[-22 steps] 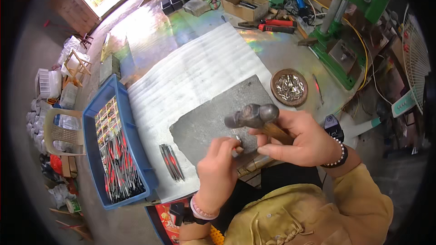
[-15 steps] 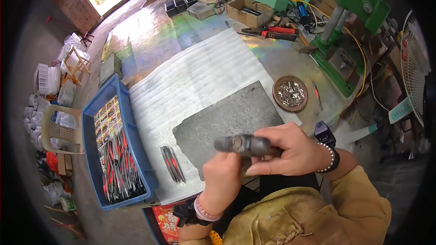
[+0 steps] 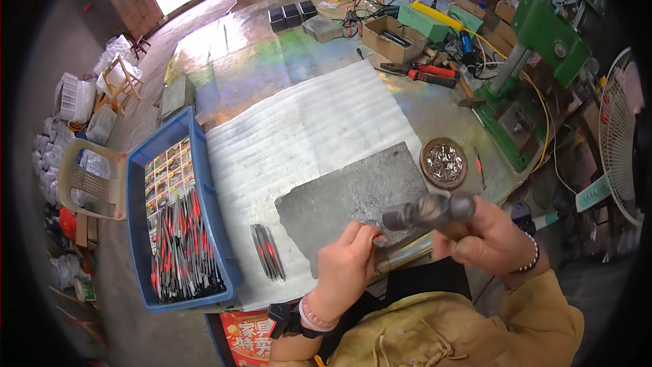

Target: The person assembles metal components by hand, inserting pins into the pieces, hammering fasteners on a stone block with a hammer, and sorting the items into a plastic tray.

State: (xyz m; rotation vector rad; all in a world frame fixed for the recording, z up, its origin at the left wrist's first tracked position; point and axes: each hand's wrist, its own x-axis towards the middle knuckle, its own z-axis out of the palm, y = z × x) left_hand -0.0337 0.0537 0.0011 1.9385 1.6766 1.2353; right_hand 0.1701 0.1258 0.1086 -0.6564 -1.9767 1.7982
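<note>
My right hand (image 3: 490,239) grips a hammer (image 3: 428,211) by its handle. The dark, rounded hammer head is raised over the near right part of a grey stone slab (image 3: 339,190). Close to the slab's near edge, my left hand (image 3: 345,261) is closed in a pinch, just left of the hammer head. Something small and shiny shows at its fingertips, too small to make out. A short row of slim black-and-red tools (image 3: 268,253) lies left of the slab. Beyond the slab's right side sits a round bowl (image 3: 443,163) of small metal pieces.
A blue bin (image 3: 229,258) full of black-and-red slim pieces stands at the left. White foam sheet (image 3: 258,136) lies under the slab. Red-handled pliers (image 3: 435,76), a cardboard box (image 3: 387,39) and a green press (image 3: 550,41) are at the far right. A fan (image 3: 621,136) stands beyond.
My right hand has moved right with the hammer, away from my left hand. Before, the two hands were close together at the hammer. My left hand has shifted slightly right.
</note>
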